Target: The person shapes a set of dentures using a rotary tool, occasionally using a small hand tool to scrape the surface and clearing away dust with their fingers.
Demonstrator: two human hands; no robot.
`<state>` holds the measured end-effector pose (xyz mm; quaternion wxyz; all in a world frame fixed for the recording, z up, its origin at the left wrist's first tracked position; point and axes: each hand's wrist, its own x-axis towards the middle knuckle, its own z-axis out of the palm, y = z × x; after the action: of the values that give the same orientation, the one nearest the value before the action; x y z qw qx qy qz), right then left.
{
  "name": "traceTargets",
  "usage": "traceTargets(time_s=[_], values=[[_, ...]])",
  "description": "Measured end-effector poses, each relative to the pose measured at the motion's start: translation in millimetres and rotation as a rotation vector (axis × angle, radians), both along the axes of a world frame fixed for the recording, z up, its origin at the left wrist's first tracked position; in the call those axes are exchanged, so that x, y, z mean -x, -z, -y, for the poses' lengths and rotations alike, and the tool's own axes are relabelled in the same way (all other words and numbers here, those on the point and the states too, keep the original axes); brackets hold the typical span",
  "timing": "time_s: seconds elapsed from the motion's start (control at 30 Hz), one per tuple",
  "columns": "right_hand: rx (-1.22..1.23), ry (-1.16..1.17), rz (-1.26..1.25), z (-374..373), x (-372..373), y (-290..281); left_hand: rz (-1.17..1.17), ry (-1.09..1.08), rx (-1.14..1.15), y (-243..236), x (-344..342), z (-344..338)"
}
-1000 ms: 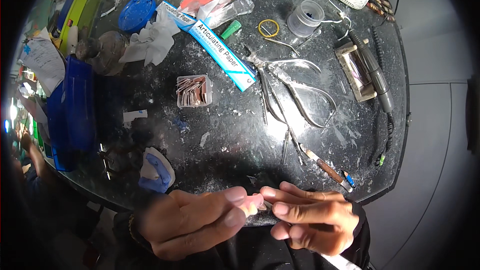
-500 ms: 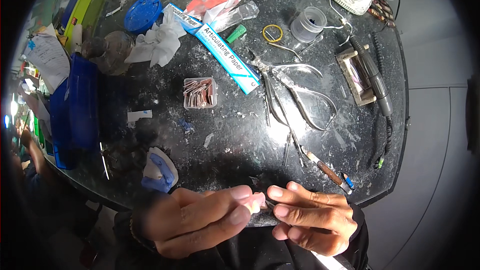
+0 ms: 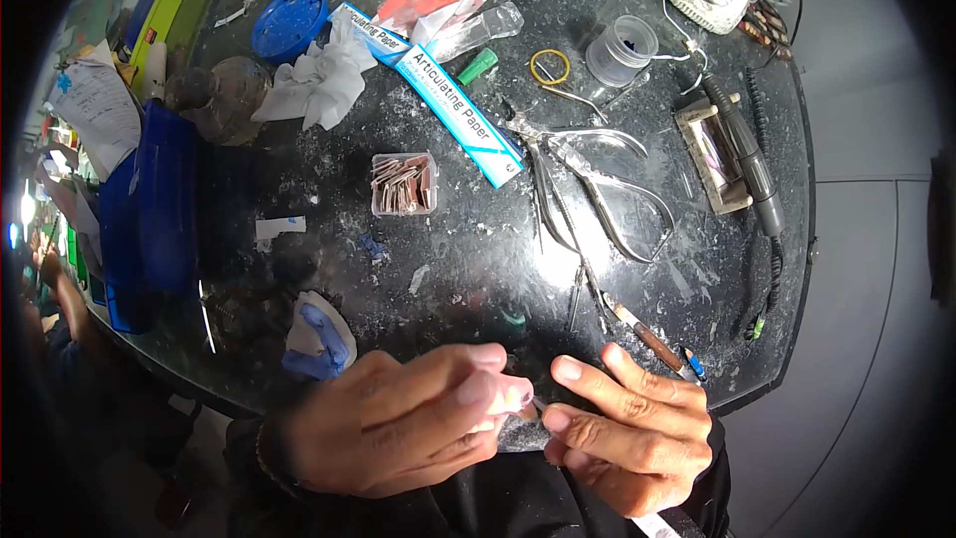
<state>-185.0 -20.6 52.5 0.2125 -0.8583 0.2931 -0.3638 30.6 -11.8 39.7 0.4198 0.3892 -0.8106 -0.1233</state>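
Observation:
Low in the view, my left hand [image 3: 413, 418] pinches a pink denture piece [image 3: 512, 396] with pale teeth partly covered by the fingers. Close on its right, my right hand [image 3: 627, 428] has its fingers bent around a slim tool [image 3: 652, 525]. The tool's pale end sticks out below that hand, and its narrow tip reaches the denture's edge; whether they touch I cannot tell. Beyond my left hand lies a plaster dental model [image 3: 321, 337] with blue material on it.
Pliers [image 3: 588, 174] and a brown-handled knife [image 3: 652, 339] lie to the right, beside a grey handpiece [image 3: 742, 154] on its stand. A clear box of reddish strips [image 3: 403, 184] sits mid-bench, near a blue-white carton [image 3: 463, 120]. Blue bins [image 3: 164, 209] stand left.
My left hand has turned, and the denture piece is tilted differently, with its rounded pink end toward the tool. My right hand's upper fingers have lifted slightly. The whole view has shifted a little.

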Motion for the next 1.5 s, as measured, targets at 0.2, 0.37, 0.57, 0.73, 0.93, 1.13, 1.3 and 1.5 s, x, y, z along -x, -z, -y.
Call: traceTargets(time_s=[0.2, 0.37, 0.57, 0.73, 0.93, 1.13, 1.3, 1.5], values=[[-0.416, -0.273, 0.393, 16, 17, 1, 0.039, 0.099, -0.002, 0, -8, 6], [-0.408, -0.280, 0.270, 21, 10, 3, -0.047, 0.021, 0.020, 2, 2, 5], [-0.360, -0.247, 0.333, 15, 20, 1, -0.235, -0.043, -0.116, 3, 4, 2], [-0.570, -0.261, 0.750, 7, 13, 17, -0.230, -0.028, -0.231, 0, 1, -9], [-0.517, -0.228, 0.771, -7, -8, 23, -0.411, -0.035, -0.321, -4, 9, -5], [-0.670, -0.352, 0.543, -9, 6, 18, -0.391, -0.081, -0.401, 7, 8, -9], [-0.884, -0.374, 0.418, -7, 20, 13, -0.312, -0.105, -0.470, -1, 10, -10], [-0.749, -0.233, 0.454, -4, 13, 11, -0.612, 0.220, -1.213, -11, 8, -8]])
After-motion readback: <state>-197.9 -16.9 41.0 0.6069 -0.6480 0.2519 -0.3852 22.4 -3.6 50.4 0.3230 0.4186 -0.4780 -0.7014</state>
